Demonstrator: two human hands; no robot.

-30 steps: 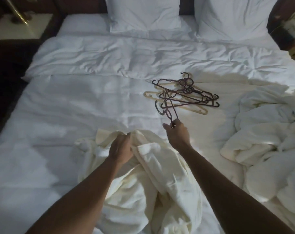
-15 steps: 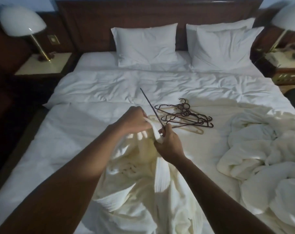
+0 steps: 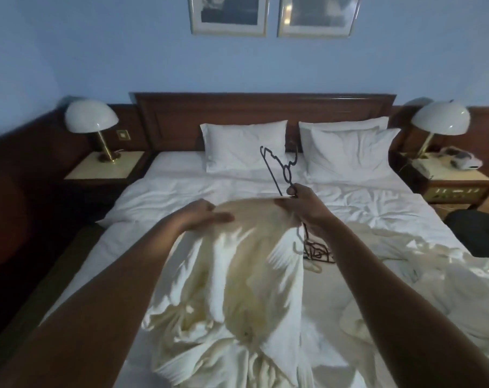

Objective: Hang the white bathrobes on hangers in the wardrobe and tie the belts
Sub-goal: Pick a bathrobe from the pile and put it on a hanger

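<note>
Cream bathrobe (image 3: 237, 275), dark hanger (image 3: 277, 169), white pillows (image 3: 246, 147), blue wall (image 3: 97, 51), brown headboard (image 3: 263, 107).

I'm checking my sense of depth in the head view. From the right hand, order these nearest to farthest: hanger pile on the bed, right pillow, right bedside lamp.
From the right hand:
1. Hanger pile, just below it on the bed.
2. Right pillow, behind it at the headboard.
3. Right bedside lamp, far right on the nightstand.

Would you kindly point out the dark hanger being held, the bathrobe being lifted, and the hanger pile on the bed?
dark hanger (image 3: 277, 170), head view, its neck.
bathrobe (image 3: 246, 247), head view, raised fabric.
hanger pile (image 3: 319, 252), head view, dark tangle.
</note>
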